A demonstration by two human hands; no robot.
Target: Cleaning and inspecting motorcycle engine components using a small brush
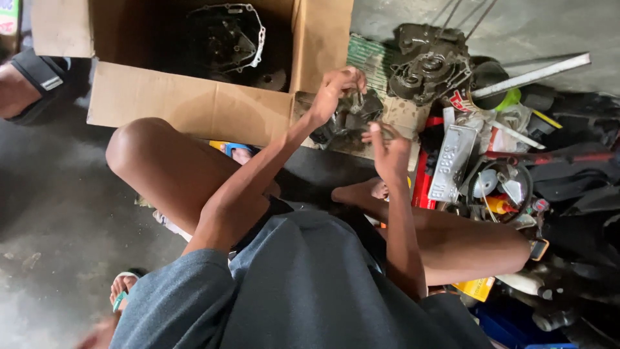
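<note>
A dark, greasy engine part (349, 119) lies on a piece of cardboard in front of my knees. My left hand (336, 87) reaches over it with the fingers curled around a thin metal piece that points down at the part. My right hand (389, 154) is raised just to the right of the part. Its thumb and fingertips are pinched on something small and dark, too small to make out. Both forearms stretch out over my bent legs.
An open cardboard box (194, 106) at the top left holds a dark engine cover (226, 39). On the right is a heap with a grey engine case (426, 64), a number plate (452, 161), a long white bar (536, 74) and bottles. Other people's sandalled feet (32, 84) (123, 287) are on the left.
</note>
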